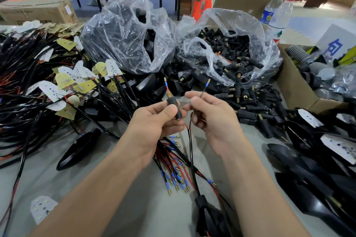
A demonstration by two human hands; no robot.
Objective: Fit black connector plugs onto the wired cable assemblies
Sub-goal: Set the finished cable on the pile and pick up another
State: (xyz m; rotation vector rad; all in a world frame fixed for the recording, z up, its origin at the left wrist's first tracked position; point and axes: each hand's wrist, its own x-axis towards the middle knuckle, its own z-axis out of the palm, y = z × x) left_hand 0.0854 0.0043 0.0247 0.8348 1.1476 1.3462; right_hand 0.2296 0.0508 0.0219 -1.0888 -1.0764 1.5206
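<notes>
The thumb and the curled fingers of the left hand (154, 123) grip a black connector plug (172, 102) and hold it upright, with its brass threaded end (169, 94) pointing up and away from the person. A red wire (167, 88) comes out of this brass end, and its blue-sleeved pin stands free above the plug. I judge that the plug is held like this so that its opening stays in sight.

Just beside it, the thumb and forefinger of the right hand (212, 121) pinch a thin black wire (202, 92) a little under its blue-sleeved pin (207, 82). The other fingers are loosely curled. The tip points up and is near the plug but apart from it. The wire is probably taken so close to its end to stop it from bending when it is guided in.

Both wires run down between the wrists into one black cable (191, 146), which leads to a dark housing (209, 215) at the lower edge.

On the grey table under the hands lies a bundle of wire ends (173, 175) with blue sleeves, likely waiting for plugs. Behind the hands, an open plastic bag (256, 31) holds many more plugs, and a second bag (125, 31) holds black parts. On the left is a heap of cable assemblies with LED boards (57, 82).
</notes>
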